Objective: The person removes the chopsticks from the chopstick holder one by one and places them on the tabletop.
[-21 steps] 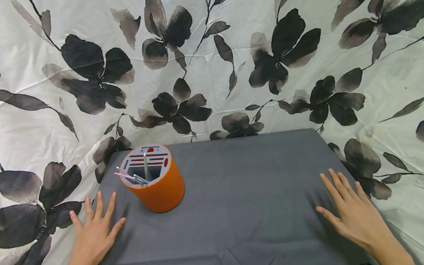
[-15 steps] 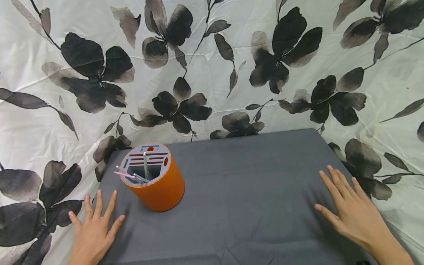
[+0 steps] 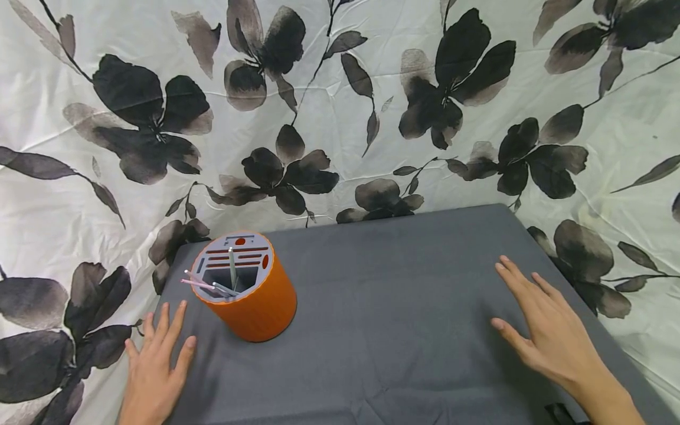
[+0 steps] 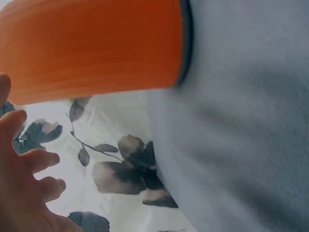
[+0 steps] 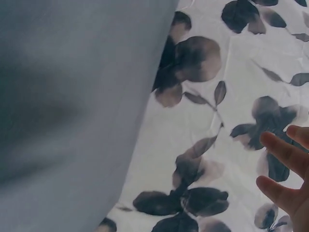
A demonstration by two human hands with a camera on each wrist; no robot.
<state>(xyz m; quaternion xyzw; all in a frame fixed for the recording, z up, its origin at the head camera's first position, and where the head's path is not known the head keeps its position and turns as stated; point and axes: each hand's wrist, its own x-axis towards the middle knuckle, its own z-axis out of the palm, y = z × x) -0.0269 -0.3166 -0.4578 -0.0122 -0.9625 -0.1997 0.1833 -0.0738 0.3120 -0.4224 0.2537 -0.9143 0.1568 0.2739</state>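
An orange round desk organizer [image 3: 260, 310] with a grey slotted top stands at the left of the grey table. Several thin sticks, pink and pale grey [image 3: 232, 268], poke out of its large square opening. My left hand [image 3: 154, 369] hovers by the table's left edge, fingers spread, just in front of the organizer and holding nothing. In the left wrist view the orange side [image 4: 96, 46] of the organizer fills the upper left, above the fingers. My right hand [image 3: 555, 333] is over the right part of the table with fingers extended, nothing in it.
The grey cloth-covered table [image 3: 382, 319] runs between both hands. Behind and beside it hangs white fabric [image 3: 340, 130] with dark flower prints. A small black strap [image 3: 559, 413] shows at the right wrist.
My right hand has shifted left and slightly up, turning a little on its side. My left hand has moved slightly right, its fingers closer together. The organizer stays in place.
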